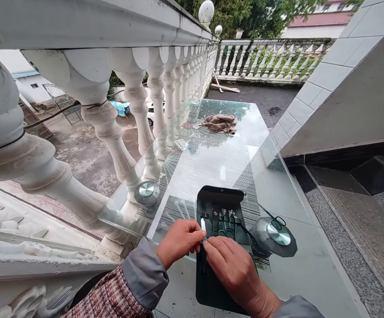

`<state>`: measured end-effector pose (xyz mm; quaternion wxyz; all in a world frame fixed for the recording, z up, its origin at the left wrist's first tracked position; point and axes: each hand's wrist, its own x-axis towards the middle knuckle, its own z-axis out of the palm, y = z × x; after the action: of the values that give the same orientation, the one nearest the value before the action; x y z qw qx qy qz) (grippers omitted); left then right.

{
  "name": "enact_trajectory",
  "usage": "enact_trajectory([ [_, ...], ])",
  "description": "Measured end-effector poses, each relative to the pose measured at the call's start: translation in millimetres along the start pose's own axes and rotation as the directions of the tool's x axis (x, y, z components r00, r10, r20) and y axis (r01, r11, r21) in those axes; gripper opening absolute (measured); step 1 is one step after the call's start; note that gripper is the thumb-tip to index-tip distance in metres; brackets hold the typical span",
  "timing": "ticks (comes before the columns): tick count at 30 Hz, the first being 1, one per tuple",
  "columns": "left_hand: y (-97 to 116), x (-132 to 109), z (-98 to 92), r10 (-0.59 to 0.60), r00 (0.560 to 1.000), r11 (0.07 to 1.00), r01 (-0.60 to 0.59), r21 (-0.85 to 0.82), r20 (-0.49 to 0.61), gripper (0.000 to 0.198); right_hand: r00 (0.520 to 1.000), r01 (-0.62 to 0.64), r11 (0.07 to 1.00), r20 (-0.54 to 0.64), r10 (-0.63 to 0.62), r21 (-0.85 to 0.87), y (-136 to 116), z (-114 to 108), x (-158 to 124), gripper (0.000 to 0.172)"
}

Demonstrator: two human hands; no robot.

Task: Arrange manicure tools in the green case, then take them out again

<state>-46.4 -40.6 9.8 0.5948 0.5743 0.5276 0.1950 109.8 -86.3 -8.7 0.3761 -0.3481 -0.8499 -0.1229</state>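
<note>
An opened black manicure case [220, 287] lies on the glass table, its flap folded back at the far end. Nail clippers [232, 218] and other small green-handled tools sit under its straps. Over the left side of the case, a slim nail file [203, 225] shows its bright metal blade. My left hand [184, 238] pinches it from the left with closed fingertips. From the right, my right hand [232, 267] closes its thumb and fingers on the same file lower down, covering part of it. Small scissors [278, 222] with dark green handles lie right of the case.
The glass table top [298, 225] rests on round metal-capped supports [146, 189]. A crumpled brown cloth [220, 123] lies toward its far end. White balusters [132, 97] run along the left, and a tiled sloping wall [314, 95] with dark steps [340, 190] stands right.
</note>
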Motion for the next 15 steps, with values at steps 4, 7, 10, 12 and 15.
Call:
enact_trajectory([
  [4, 2, 1, 0.0, 0.062, 0.997, 0.964, -0.051, 0.261, -0.034, 0.025, 0.998, -0.056, 0.998, 0.018, 0.056, -0.003, 0, 6, 0, 0.014],
  [7, 4, 2, 1.4, 0.106, 0.993, 0.883, -0.067, 0.464, -0.058, 0.027, 0.995, -0.095, 0.995, 0.037, 0.095, 0.004, 1, 10, 0, 0.019],
  [10, 6, 3, 2.7, 0.152, 0.986, 0.782, -0.078, 0.618, -0.068, 0.030, 0.993, -0.106, 0.994, 0.046, 0.106, -0.006, 2, 13, 0, 0.023],
  [12, 7, 3, 3.1, 0.170, 0.983, 0.721, -0.079, 0.689, -0.065, 0.029, 0.993, -0.102, 0.994, 0.059, 0.104, -0.030, 3, 15, -2, 0.025],
  [15, 8, 3, 3.2, 0.181, 0.982, 0.643, -0.079, 0.762, -0.051, 0.028, 0.989, -0.111, 0.992, 0.094, 0.116, -0.056, 4, 17, -4, 0.027],
])
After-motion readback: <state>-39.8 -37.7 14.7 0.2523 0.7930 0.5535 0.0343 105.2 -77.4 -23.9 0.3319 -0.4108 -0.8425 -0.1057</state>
